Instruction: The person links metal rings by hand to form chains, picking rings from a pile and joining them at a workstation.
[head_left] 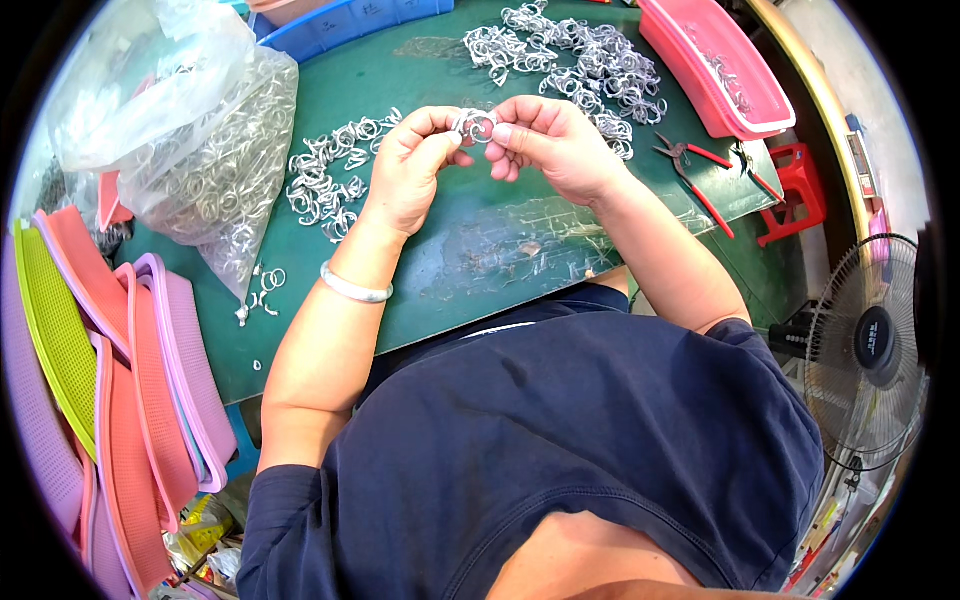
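Note:
Between the fingertips of both hands, above the green table, is a small silver metal ring point(476, 127). My left hand point(415, 165) pinches its left side with thumb and forefinger. On the other side my right hand point(555, 145) pinches it the same way, the remaining fingers curled in. Its finer details are too small to make out. Beside my left hand lies a loose pile of silver rings point(325, 180). Beyond my right hand spreads a bigger heap of similar grey rings point(600, 65). Red-handled pliers point(695, 175) rest open to the right of my right forearm.
A clear plastic bag point(220, 150) full of rings stands at left, above stacked coloured baskets point(150, 370). A pink bin point(715, 70) holds a few rings at far right. Also there: a blue tray point(350, 25), a red stool point(795, 195), a fan point(865, 345) and the table edge point(480, 318).

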